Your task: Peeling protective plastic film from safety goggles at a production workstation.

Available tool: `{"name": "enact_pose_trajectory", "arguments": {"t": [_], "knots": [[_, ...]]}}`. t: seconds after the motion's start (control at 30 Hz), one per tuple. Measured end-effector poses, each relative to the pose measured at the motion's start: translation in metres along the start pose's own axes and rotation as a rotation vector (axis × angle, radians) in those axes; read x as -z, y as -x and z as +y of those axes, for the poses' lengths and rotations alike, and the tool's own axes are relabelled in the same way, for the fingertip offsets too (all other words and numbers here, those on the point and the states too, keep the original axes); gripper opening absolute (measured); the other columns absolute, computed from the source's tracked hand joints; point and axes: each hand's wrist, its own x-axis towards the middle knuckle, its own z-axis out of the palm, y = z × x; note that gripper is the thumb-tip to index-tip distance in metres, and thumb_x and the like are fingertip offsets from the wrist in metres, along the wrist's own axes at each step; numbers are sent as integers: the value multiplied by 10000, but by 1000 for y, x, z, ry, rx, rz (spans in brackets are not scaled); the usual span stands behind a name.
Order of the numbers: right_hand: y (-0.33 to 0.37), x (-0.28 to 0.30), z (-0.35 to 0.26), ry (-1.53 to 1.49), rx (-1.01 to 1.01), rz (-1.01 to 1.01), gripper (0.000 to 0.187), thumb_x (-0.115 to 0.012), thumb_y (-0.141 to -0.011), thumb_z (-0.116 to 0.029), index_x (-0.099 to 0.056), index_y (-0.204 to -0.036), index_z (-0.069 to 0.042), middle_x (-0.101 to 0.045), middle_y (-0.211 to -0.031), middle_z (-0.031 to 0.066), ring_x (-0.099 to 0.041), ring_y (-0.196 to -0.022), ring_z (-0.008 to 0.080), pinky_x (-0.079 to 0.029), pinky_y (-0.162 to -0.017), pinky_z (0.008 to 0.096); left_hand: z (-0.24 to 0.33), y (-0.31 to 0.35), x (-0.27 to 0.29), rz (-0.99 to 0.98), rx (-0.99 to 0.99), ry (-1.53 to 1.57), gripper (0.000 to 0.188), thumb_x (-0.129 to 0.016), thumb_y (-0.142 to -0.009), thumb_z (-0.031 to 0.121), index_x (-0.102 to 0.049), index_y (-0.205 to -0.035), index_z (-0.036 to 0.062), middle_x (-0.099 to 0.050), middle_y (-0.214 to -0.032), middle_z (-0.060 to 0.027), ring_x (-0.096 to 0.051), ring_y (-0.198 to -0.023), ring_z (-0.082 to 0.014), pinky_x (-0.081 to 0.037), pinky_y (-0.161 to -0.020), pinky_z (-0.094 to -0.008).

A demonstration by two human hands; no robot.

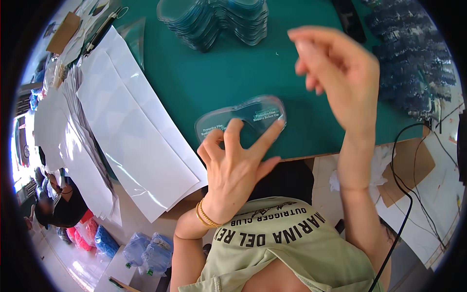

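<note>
A clear goggle lens [262,104] with printed film on it lies near the front edge of the green table mat [233,73]. My left hand [231,160] rests on it, fingers spread, their tips pressing its surface. Raised over the mat to the right is my right hand [340,73], slightly blurred. Its thumb and forefinger are pinched together and the other fingers curl in. Whether anything small is between them cannot be made out. Toward the far side stands a tall stack of similar clear lenses [214,24].
White sheets [136,136] cover the left part, beside more stacked paper [68,126]. At the far right lie many dark, layered pieces [411,53], with a black oblong object [349,19] near them. A black cable [406,190] hangs at right. Another person [58,204] is at far left.
</note>
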Motion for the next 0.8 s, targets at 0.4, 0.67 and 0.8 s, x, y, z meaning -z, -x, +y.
{"name": "enact_pose_trajectory", "arguments": {"t": [0.4, 0.67, 0.8], "knots": [[-136, -42, -62, 790, 216, -472, 325, -714, -826, -158, -690, -1056, 70, -691, -1006, 219, -674, -951, 329, -527, -835, 392, -133, 67, 86, 470, 679, 241, 388, -721, -839, 50, -668, -1223, 33, -660, -1045, -89, -621, -815, -160, -510, -689, -285], [-146, -48, -61, 872, 324, -466, 339, -738, -774, -153, -706, -1027, 70, -718, -945, 232, -708, -892, 319, -552, -793, 382, -170, 98, 78, 408, 911, 478, 582, -767, -792, 72, -575, -1324, -61, -605, -808, -18, -529, -659, -66, -466, -600, -230], [-138, -34, -54, 891, 533, -350, 292, -720, -809, -148, -707, -1019, 54, -704, -944, 212, -692, -856, 348, -545, -779, 401, -175, 105, 71, 524, 924, 694, 551, -759, -815, 7, -568, -1325, -73, -654, -806, -19, -557, -620, -29, -410, -516, -165]]}}
